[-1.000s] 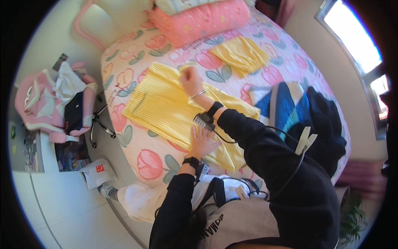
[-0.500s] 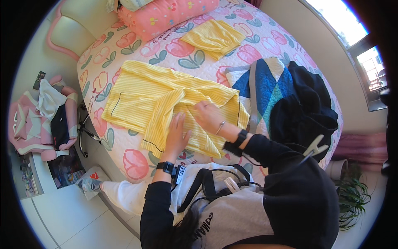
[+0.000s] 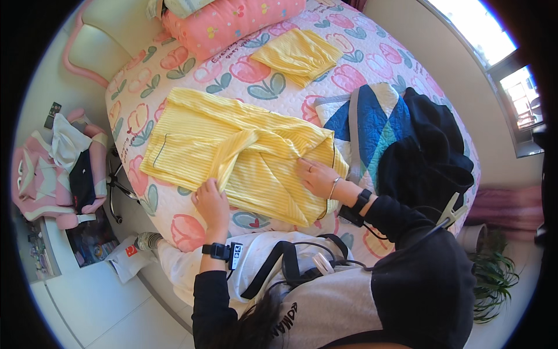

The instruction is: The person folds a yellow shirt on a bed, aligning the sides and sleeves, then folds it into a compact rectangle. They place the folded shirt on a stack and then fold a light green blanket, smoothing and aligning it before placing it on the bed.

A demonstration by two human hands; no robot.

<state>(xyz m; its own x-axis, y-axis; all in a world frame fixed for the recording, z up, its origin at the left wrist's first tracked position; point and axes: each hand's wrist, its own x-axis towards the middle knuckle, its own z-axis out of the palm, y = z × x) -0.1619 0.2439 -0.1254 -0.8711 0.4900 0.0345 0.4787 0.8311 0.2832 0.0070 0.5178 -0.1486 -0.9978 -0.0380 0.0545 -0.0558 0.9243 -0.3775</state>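
"Cloth (image 3: 261, 166) is lying where, the yellow one?"

"It's lying on the bed (image 3: 186, 231), just beside the blue quilt (image 3: 381, 122)."

"What is touching it?"

"The left hand (image 3: 213, 207) is pinching its edge between the fingers. The right hand (image 3: 319, 178) is resting on it, but I can't tell if those fingers are gripping."

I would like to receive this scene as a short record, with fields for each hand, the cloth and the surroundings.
Left hand: fingertips at the near edge of the yellow striped garment; grip unclear
Left hand position: left of the right hand
Right hand: on the garment, toward its right end
Garment: spread on the flowered bed, partly folded over, wrinkled
Beyond it: smaller yellow cloth, pink bolster
Right side: blue-and-white quilted cloth, black cloth
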